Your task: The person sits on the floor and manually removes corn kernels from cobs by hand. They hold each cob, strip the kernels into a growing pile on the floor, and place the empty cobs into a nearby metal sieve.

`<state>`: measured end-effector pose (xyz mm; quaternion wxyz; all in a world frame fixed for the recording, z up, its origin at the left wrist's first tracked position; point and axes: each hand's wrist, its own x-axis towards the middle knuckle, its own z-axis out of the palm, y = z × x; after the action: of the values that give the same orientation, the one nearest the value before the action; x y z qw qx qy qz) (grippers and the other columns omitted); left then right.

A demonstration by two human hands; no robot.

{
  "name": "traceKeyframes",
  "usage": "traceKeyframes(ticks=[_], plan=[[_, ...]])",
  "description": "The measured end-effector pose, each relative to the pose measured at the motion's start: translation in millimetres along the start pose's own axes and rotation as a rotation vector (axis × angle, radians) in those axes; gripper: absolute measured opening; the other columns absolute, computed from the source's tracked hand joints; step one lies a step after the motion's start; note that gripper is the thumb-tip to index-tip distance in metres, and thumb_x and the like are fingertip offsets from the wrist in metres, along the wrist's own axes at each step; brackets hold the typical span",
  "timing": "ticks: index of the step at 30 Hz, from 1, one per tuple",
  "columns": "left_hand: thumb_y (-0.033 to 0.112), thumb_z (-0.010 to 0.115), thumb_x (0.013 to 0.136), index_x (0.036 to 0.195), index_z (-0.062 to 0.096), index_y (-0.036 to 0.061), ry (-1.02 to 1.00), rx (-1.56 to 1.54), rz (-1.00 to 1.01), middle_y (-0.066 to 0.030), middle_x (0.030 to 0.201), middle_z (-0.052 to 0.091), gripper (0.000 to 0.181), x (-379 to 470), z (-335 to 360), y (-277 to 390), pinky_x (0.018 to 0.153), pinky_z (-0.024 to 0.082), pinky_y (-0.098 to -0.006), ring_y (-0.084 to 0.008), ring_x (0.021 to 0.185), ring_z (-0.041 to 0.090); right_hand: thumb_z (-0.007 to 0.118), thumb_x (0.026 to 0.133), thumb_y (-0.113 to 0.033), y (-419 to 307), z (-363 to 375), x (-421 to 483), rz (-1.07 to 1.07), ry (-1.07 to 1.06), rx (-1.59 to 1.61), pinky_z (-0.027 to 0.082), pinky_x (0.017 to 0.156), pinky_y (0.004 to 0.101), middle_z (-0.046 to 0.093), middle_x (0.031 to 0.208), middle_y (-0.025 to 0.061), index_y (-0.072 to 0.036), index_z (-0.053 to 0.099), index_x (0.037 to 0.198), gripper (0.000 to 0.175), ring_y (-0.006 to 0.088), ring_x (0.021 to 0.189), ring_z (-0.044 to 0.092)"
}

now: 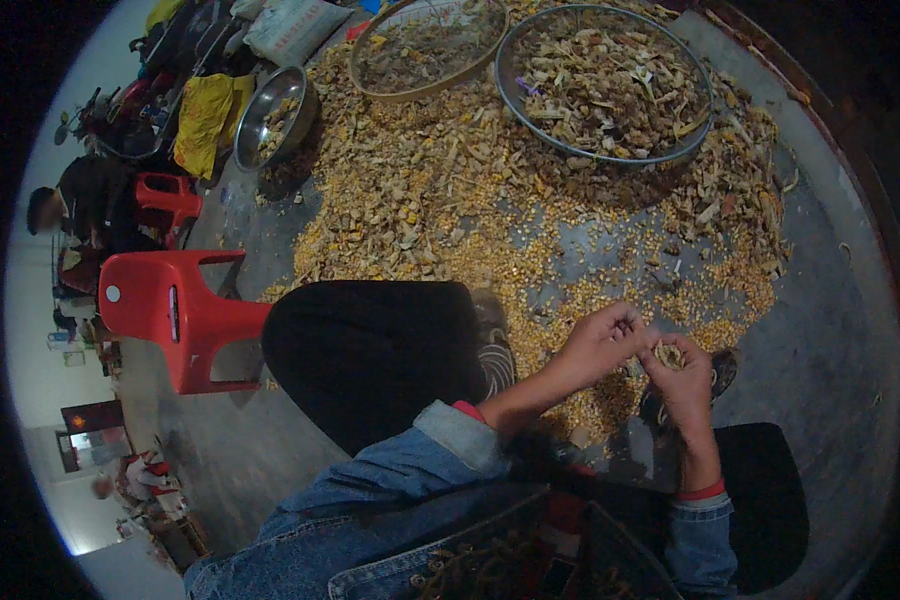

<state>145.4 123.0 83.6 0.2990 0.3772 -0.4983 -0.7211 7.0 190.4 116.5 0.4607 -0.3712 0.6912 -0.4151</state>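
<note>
In my right hand (679,379) is a small pale piece, seemingly of broken corn cob (670,355), held between thumb and fingers. My left hand (604,337) meets it at the fingertips with its fingers curled; blur hides whether anything is pinched there. Both hands hover over loose yellow corn kernels (562,319) scattered on the grey concrete floor. Ahead of them spreads a wide heap of kernels mixed with broken cobs and chaff (405,195). A round sieve with a metal-coloured rim (604,146), full of cob pieces, rests on the heap.
Another round sieve with a wooden rim (420,94) and a steel basin (292,127) stand farther off. Red plastic chairs (187,300) are at my left. One person (94,202) bends behind them; another person (139,480) is farther back. Sacks (292,30) lie at the far left.
</note>
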Motion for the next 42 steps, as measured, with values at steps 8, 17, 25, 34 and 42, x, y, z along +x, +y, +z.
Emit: traceKeyframes(ticks=[8,17,25,34,42], plan=[[0.022,0.058,0.09,0.092,0.058,0.0039,-0.112,0.352,-0.028,-0.0019,0.081,0.059,0.019,2.8,-11.9,3.7,0.066,0.045,-0.0233,-0.0072,0.077,0.054,0.071,0.076,-0.011,-4.9,0.0,2.1,-0.087,0.001,-0.197,0.044,0.061,0.0246,0.063,0.072,0.0035,0.0,0.064,0.086,0.016,0.0067,0.069,0.054],[0.022,0.055,0.092,0.1,0.055,0.0033,-0.021,-0.429,-0.21,-0.0032,0.087,0.059,0.02,3.3,-6.6,-2.6,0.063,0.048,-0.0219,-0.0077,0.072,0.057,0.067,0.08,-0.017,-26.1,-2.5,3.2,0.484,0.014,0.594,0.038,0.046,0.0189,0.06,0.075,-0.001,-0.008,0.061,0.092,0.016,0.0064,0.056,0.05],[0.019,0.057,0.091,0.093,0.057,0.0033,-0.09,-0.169,-0.091,-0.0016,0.082,0.058,0.016,4.1,-3.8,-2.1,0.055,0.047,-0.0221,-0.0067,0.067,0.055,0.064,0.082,-0.018,-15.7,-1.1,6.3,0.512,-0.044,0.56,0.035,0.046,0.0189,0.059,0.075,0.0009,-0.006,0.06,0.091,0.015,0.0061,0.056,0.048],[0.027,0.05,0.095,0.086,0.054,0.0056,0.026,-0.401,-0.279,-0.0004,0.074,0.055,0.023,0.6,-0.7,1.3,0.048,0.041,-0.0219,-0.0069,0.063,0.054,0.066,0.082,-0.014,-5.5,3.8,4.8,0.418,-0.079,0.592,0.04,0.049,0.0193,0.065,0.082,0.0021,-0.006,0.06,0.091,0.014,0.0077,0.066,0.058],[0.029,0.055,0.092,0.091,0.055,0.0048,-0.038,0.039,-0.125,-0.0024,0.078,0.057,0.024,3.3,-3.5,-4.3,0.052,0.044,-0.0216,-0.0068,0.065,0.054,0.065,0.083,-0.016,-3.5,4.2,7.2,0.398,-0.106,0.498,0.04,0.051,0.0202,0.063,0.08,0.0009,-0.006,0.061,0.09,0.012,0.008,0.068,0.057]])
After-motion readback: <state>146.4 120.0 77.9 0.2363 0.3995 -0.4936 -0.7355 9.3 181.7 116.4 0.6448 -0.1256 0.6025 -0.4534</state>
